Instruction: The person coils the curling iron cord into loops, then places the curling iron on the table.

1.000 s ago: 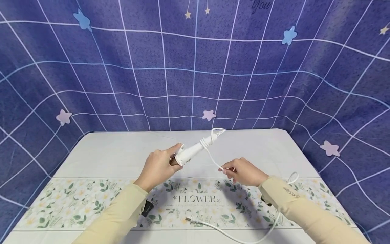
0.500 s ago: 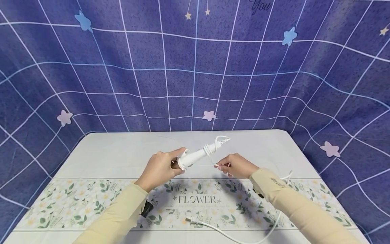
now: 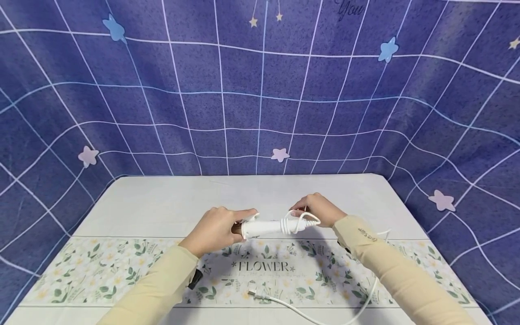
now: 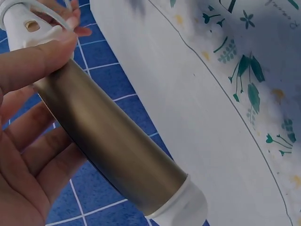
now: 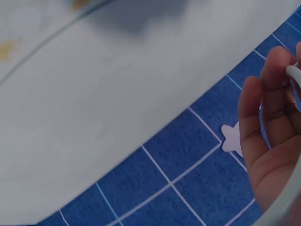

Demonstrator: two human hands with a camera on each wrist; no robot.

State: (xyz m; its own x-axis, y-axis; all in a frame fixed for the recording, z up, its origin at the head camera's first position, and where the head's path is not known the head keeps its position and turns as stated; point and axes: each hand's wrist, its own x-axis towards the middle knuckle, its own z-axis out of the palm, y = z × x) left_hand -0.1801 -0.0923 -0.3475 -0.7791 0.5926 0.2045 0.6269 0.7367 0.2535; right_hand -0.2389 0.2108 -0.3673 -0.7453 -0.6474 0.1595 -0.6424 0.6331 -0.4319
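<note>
My left hand [image 3: 215, 230] grips a curling iron [image 3: 264, 228] by the clamp end of its white handle, the thumb on top. In the left wrist view the bronze barrel [image 4: 113, 136] runs down to a white tip [image 4: 181, 207], with the fingers behind it. Turns of white cord [image 3: 287, 226] are wound round the far part of the handle, which points right. My right hand [image 3: 318, 208] pinches the cord close behind the handle's end. In the right wrist view the cord [image 5: 294, 73] passes between its thumb and fingertips at the picture's edge.
The cord's plug [image 3: 256, 294] lies on the floral strip [image 3: 122, 271] of the white table [image 3: 162, 198], and its loose length curves off beneath the right forearm. A blue curtain [image 3: 227, 113] with stars hangs behind the table. A small black object [image 3: 196, 278] shows under the left cuff.
The handle has swung from pointing up and right to nearly level. My right hand has moved up and behind its end with the cord, and the turns round the handle show more clearly.
</note>
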